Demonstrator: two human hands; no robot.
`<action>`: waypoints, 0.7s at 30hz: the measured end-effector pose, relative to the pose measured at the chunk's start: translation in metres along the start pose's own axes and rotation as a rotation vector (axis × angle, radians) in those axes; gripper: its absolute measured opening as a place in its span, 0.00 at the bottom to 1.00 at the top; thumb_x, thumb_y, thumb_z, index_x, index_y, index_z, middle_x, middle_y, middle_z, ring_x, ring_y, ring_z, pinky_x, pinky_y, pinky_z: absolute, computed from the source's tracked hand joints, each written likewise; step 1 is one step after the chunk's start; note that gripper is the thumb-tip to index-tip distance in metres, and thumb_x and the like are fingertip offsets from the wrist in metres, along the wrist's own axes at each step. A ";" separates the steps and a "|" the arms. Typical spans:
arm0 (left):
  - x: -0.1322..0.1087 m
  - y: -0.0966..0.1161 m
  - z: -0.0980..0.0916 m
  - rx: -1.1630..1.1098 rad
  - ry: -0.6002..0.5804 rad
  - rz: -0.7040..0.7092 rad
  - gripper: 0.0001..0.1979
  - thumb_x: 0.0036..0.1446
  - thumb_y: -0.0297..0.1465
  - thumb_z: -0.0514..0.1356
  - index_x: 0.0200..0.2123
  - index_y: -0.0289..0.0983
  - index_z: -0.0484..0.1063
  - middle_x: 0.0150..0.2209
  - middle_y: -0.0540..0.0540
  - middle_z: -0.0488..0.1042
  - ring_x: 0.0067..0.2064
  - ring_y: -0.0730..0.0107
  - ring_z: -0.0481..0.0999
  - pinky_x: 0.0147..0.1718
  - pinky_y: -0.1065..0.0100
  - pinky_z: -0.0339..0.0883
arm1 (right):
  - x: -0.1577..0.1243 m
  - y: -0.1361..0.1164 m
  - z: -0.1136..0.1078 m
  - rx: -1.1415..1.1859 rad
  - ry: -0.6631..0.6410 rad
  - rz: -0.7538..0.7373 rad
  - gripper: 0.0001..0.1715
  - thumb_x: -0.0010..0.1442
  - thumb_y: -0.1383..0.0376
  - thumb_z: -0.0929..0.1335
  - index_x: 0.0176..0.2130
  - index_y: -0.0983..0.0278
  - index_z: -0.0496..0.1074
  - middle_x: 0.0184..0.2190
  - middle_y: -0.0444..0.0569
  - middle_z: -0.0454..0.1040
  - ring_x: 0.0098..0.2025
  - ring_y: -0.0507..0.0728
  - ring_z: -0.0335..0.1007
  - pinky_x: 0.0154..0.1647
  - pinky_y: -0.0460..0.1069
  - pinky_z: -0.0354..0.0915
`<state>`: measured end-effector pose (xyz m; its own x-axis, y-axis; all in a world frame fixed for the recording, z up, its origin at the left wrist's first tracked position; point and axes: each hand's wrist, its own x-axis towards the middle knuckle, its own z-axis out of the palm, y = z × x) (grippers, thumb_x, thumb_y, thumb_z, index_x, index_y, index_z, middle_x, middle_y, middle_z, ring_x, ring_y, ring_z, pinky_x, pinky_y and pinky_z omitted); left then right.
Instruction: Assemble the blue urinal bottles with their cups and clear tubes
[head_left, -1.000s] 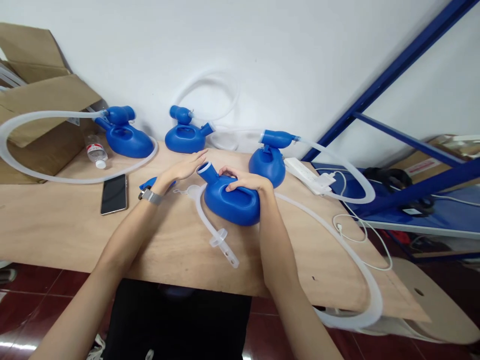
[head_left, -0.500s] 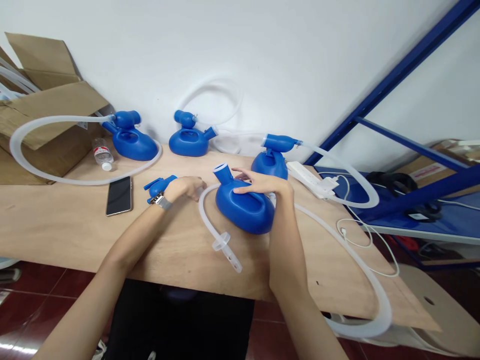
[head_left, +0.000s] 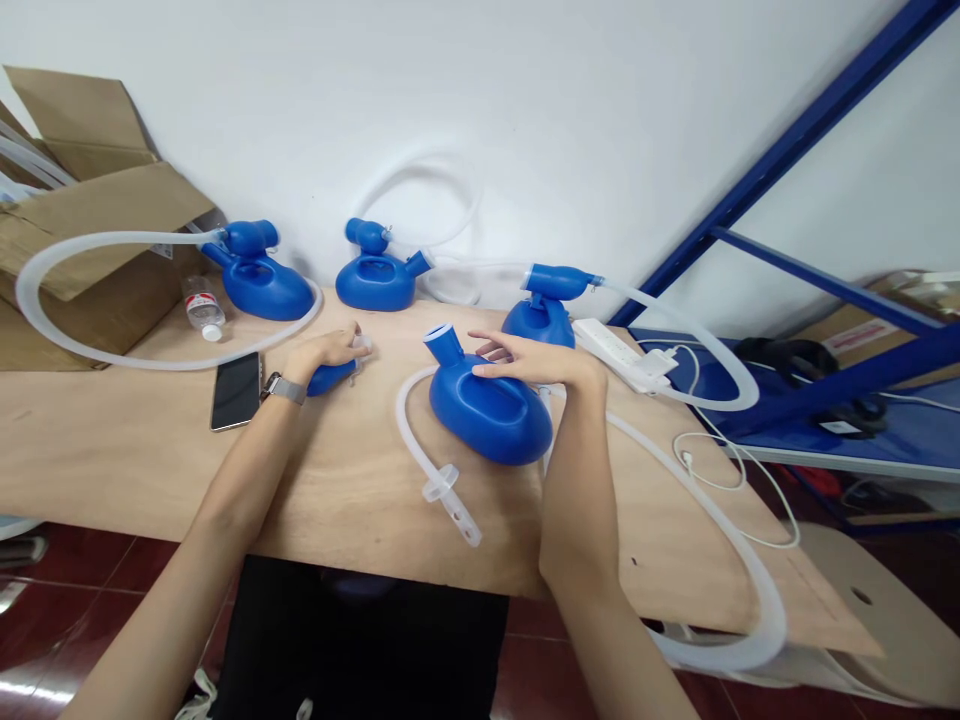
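My left hand (head_left: pixel 334 350) has its fingers closed around a small translucent piece (head_left: pixel 362 345) at the end of a small blue part (head_left: pixel 330 378), which lies partly hidden under the hand. My right hand (head_left: pixel 517 358) rests with fingers spread on the top of a blue bottle (head_left: pixel 487 415), near its upright neck. The bottle stands on the wooden table. Around its left side curves a clear tube (head_left: pixel 412 430) with a ring and a holed tip at its front end. A thicker clear tube (head_left: pixel 697 500) bends along the table's right side.
Three more blue bottles with tubes stand at the back, one of them (head_left: pixel 375 283) in the middle. At left are a cardboard box (head_left: pixel 97 215), a water bottle (head_left: pixel 204 312) and a phone (head_left: pixel 236 392). A power strip (head_left: pixel 611 355) and blue shelf (head_left: pixel 900 425) are at right.
My left hand has moved left from beside the tube's bend to the small blue part, and its fingers now close at that part's end. My right hand has stayed on the bottle.
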<state>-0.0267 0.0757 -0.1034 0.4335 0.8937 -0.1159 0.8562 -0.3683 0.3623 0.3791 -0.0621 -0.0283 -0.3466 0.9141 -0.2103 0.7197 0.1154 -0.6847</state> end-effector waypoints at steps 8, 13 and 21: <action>-0.015 0.022 -0.023 -0.176 0.202 0.181 0.35 0.66 0.51 0.60 0.66 0.34 0.62 0.54 0.34 0.81 0.49 0.53 0.83 0.53 0.59 0.74 | -0.007 -0.018 0.000 -0.047 0.198 -0.181 0.46 0.63 0.42 0.75 0.72 0.55 0.69 0.70 0.56 0.71 0.72 0.76 0.65 0.77 0.73 0.56; -0.045 0.074 -0.061 -0.588 0.672 0.296 0.32 0.68 0.53 0.62 0.65 0.42 0.59 0.65 0.37 0.74 0.47 0.60 0.84 0.51 0.57 0.78 | -0.013 -0.065 0.019 -0.005 0.318 -0.485 0.33 0.68 0.46 0.73 0.67 0.53 0.73 0.68 0.51 0.73 0.72 0.71 0.65 0.79 0.70 0.52; -0.079 0.162 -0.046 -0.957 1.005 0.498 0.27 0.72 0.60 0.55 0.65 0.56 0.58 0.59 0.47 0.74 0.59 0.57 0.81 0.45 0.61 0.80 | 0.010 -0.111 0.072 0.421 0.145 -0.655 0.73 0.54 0.43 0.81 0.80 0.42 0.40 0.80 0.48 0.52 0.78 0.69 0.56 0.76 0.66 0.61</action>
<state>0.0653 -0.0425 0.0068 -0.0937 0.6745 0.7323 0.0000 -0.7356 0.6774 0.2525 -0.0933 -0.0045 -0.5189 0.7555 0.4001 0.0980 0.5175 -0.8500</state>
